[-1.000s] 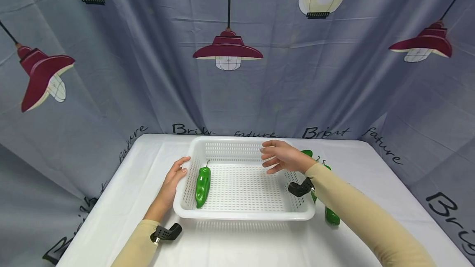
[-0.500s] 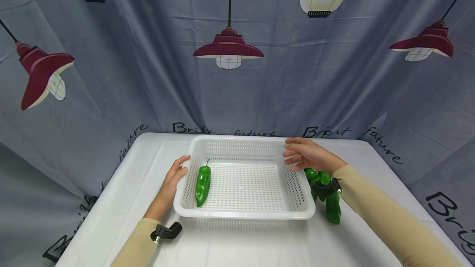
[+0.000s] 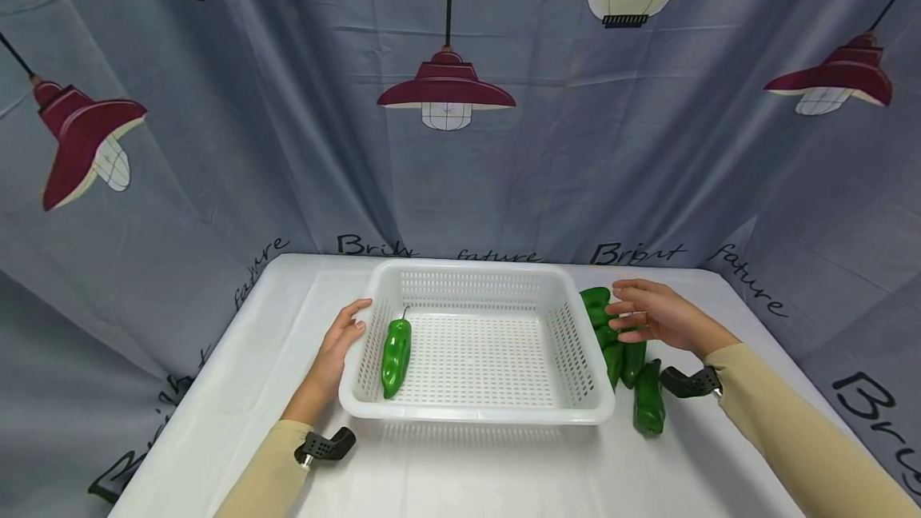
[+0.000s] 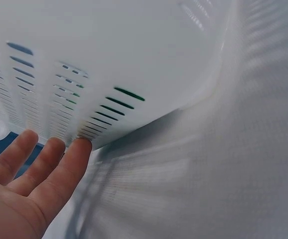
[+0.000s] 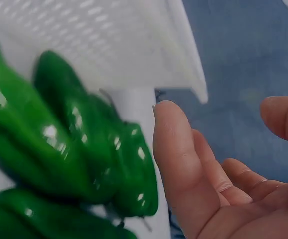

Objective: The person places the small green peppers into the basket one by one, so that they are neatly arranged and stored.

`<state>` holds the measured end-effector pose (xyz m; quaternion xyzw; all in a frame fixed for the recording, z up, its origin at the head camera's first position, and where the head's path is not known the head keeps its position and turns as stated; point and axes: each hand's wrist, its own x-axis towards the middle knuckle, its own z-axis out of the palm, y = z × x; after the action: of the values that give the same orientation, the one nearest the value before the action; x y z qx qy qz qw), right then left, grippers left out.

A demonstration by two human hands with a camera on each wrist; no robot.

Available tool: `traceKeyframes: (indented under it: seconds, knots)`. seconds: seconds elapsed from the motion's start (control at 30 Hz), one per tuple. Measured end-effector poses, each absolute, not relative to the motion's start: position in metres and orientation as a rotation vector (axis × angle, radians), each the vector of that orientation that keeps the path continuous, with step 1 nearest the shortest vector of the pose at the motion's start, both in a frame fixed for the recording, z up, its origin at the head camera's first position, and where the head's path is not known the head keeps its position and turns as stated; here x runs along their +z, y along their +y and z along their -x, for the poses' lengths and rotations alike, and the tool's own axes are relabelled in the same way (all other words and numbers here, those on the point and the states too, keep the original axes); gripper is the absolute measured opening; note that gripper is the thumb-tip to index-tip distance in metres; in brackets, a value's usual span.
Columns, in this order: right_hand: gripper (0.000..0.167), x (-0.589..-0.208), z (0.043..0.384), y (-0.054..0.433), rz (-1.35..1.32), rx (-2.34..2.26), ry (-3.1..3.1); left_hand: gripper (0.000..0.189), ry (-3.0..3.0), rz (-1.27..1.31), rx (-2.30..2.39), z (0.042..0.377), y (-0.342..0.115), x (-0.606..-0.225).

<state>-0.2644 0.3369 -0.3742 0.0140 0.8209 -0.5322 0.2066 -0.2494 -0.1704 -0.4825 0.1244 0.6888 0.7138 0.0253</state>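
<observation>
A white perforated plastic basket (image 3: 475, 414) stands on the table, with one green pepper (image 3: 396, 356) lying along its left side. At the basket's left wall, my left hand (image 3: 334, 352) rests its fingertips against the outside; the left wrist view shows the fingers (image 4: 59, 184) extended at the slotted wall. My right hand (image 3: 665, 314) hovers over a pile of green peppers (image 3: 633, 360) right of the basket. In the right wrist view its fingers are relaxed and apart from the peppers (image 5: 39, 134), holding nothing. It hides part of the pile in the head view.
The table (image 3: 489, 470) has a white cloth. A grey-blue curtain (image 3: 460, 190) with printed lamps hangs behind and at both sides. One pepper (image 3: 649, 398) lies nearest the front, at the pile's lower right. Each wrist wears a black camera mount (image 3: 325, 444).
My right hand has moved right, from above the basket to over the pepper pile, uncovering the basket's right side. The left hand and the pepper in the basket have stayed in place.
</observation>
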Motion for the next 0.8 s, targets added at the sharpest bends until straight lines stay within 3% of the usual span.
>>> traceKeyframes:
  seconds: [0.8]
  knots:
    - [0.078,-0.417,0.230,0.407,-0.285,-1.542,2.260,0.047,2.150,-0.365,2.190,0.249,-0.170,-0.482]
